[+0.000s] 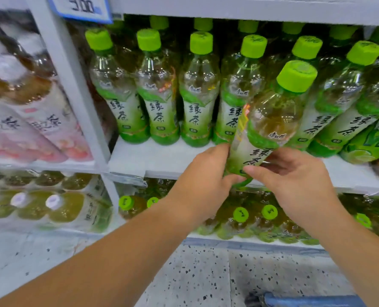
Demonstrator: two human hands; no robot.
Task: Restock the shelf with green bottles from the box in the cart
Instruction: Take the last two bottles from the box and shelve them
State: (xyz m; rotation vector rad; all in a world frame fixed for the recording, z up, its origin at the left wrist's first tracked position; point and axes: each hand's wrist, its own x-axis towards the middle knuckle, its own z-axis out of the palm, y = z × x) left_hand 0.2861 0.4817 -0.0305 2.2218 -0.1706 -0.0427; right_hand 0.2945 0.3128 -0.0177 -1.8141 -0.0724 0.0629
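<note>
Left hand (206, 173) and right hand (294, 180) grip one green bottle (270, 120) low down.
The bottle tilts, cap rightward, over the front edge of the shelf (162, 160), before the standing row (157, 89).

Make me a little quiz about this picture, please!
1. True or false: the left hand and the right hand both hold one bottle.
2. Its cap is: A red, B green, C white?
3. Fill in: the bottle leans with its cap toward the person's ___.
Key: 1 true; 2 B; 3 right.
</note>
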